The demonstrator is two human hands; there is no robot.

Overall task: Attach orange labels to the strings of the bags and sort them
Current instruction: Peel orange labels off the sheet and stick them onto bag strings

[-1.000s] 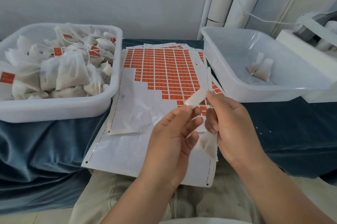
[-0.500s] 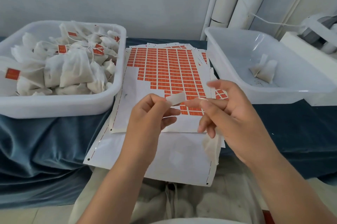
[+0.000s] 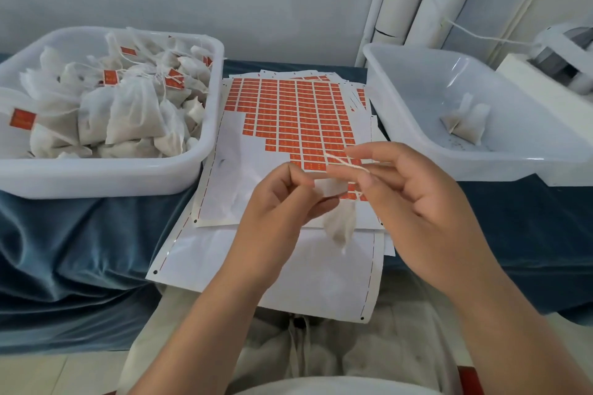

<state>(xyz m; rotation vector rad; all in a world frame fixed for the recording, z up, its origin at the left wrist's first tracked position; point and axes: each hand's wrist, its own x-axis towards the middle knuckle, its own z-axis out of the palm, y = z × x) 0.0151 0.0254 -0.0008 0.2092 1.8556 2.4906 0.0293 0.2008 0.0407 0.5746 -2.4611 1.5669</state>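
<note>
My left hand [image 3: 282,202] pinches the label [image 3: 331,186], and my right hand [image 3: 417,198] holds the string [image 3: 345,161] stretched sideways over its fingers. The string lies just above the label. The bag [image 3: 340,225] hangs below.

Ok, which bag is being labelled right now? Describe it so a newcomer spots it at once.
Between the left bin and right bin lies the sheet of orange labels. Above its near edge a small white bag dangles between the left hand and right hand, its string across the right fingers. Unlike every other bag, it sits in no bin and hangs in the air.
</note>
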